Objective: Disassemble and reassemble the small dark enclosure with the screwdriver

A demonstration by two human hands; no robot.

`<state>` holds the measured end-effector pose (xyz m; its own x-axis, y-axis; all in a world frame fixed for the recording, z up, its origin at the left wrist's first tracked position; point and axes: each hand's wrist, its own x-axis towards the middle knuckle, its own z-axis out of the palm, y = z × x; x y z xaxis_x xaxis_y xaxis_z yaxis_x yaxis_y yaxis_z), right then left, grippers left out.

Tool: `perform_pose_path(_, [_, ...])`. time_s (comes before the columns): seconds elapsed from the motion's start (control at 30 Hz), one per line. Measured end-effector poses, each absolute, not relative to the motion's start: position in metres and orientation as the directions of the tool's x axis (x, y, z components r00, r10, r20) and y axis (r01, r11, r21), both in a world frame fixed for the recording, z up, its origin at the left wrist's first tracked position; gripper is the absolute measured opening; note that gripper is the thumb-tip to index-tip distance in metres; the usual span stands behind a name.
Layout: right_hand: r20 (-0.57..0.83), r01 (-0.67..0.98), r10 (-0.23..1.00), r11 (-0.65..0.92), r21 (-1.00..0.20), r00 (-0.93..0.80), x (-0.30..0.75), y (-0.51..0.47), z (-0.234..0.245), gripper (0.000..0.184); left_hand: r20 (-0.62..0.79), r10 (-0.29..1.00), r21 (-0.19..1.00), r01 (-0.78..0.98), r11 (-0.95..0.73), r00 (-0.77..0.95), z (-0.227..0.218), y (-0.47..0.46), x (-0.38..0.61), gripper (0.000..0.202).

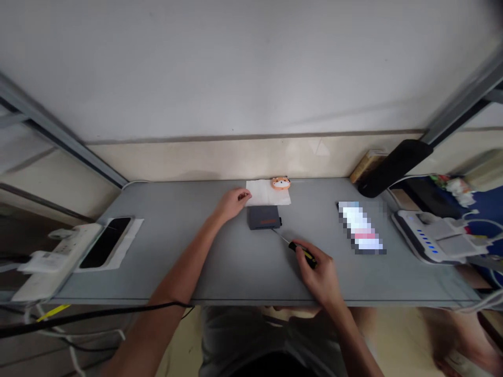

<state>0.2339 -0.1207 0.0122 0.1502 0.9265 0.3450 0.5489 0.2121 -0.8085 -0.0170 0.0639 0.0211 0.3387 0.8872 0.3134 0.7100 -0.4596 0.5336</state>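
**A:** What does the scene show?

**B:** A head-worn camera looks down at a grey table (220, 267) set against a pale wall. A small dark grey box (264, 217), like a compact network device with an orange label, lies near the middle of the far side. The right hand (320, 272) is wrapped around the black and yellow handle of a screwdriver (296, 248). Its thin metal shaft slants up and to the left, with the tip at or just beside the box's near right corner.

**B:** The left hand (231, 201) rests just left of the box, fingers curled. Its fingertips lie on the edge of a white paper sheet (265, 195) behind the box. Whether it pinches anything, I cannot tell.

**A:** How far along is the work?

**B:** Early, I judge. The box looks closed and whole, and I see no loose screws or parts, though they would be tiny at this size. Opening it appears not yet done.

**A:** Anything else around?

**B:** A small orange animal figure (280, 183) sits on the paper. A black phone (105, 242) lies far left beside a white power strip (55, 254), and a white charging unit (430, 241) with blue lights sits far right.
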Motion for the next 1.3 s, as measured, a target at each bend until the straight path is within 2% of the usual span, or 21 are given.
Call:
perform_pose_path(0.37, [0.387, 0.581, 0.917, 0.263, -0.770, 0.099, 0.235, -0.130, 0.010, 0.026, 0.422, 0.852, 0.503, 0.702, -0.505, 0.311, 0.004, 0.058, -0.012, 0.026])
perform_pose_path(0.5, [0.411, 0.587, 0.907, 0.286, -0.757, 0.089, 0.235, -0.134, 0.009, 0.024, 0.525, 0.746, 0.432, 0.628, -0.648, 0.409, 0.013, 0.041, 0.001, 0.029])
perform_pose_path(0.63, [0.398, 0.599, 0.910, 0.256, -0.758, 0.114, 0.234, -0.136, 0.008, 0.024, 0.441, 0.653, 0.365, 0.541, -0.757, 0.616, 0.022, 0.022, 0.020, 0.025])
perform_pose_path(0.73, [0.387, 0.596, 0.911, 0.233, -0.768, 0.144, 0.234, -0.136, 0.008, 0.023, 0.353, 0.664, 0.339, 0.571, -0.748, 0.659, 0.028, 0.012, 0.027, 0.024])
perform_pose_path(0.83, [0.329, 0.564, 0.921, 0.163, -0.810, 0.207, 0.234, -0.136, 0.012, 0.020, 0.223, 0.739, 0.384, 0.639, -0.666, 0.636, 0.033, 0.007, 0.026, 0.029])
perform_pose_path(0.93, [0.189, 0.485, 0.935, 0.021, -0.874, 0.300, 0.236, -0.134, 0.016, 0.021, 0.109, 0.763, 0.461, 0.648, -0.606, 0.637, 0.034, 0.006, 0.024, 0.026])
perform_pose_path(1.03, [-0.008, 0.382, 0.947, -0.138, -0.914, 0.322, 0.242, -0.128, 0.019, 0.034, 0.126, 0.755, 0.491, 0.621, -0.611, 0.643, 0.031, 0.011, 0.022, 0.021])
perform_pose_path(1.1, [-0.085, 0.354, 0.953, -0.190, -0.916, 0.290, 0.250, -0.120, 0.020, 0.041, 0.158, 0.746, 0.536, 0.578, -0.615, 0.647, 0.030, 0.015, 0.020, 0.019])
perform_pose_path(1.23, [-0.063, 0.379, 0.984, -0.123, -0.917, 0.166, 0.265, -0.103, 0.023, 0.048, 0.205, 0.707, 0.638, 0.455, -0.621, 0.677, 0.030, 0.022, 0.015, 0.016])
perform_pose_path(1.3, [-0.096, 0.381, 0.990, -0.128, -0.916, 0.101, 0.270, -0.097, 0.025, 0.055, 0.223, 0.693, 0.657, 0.419, -0.627, 0.686, 0.031, 0.023, 0.014, 0.016])
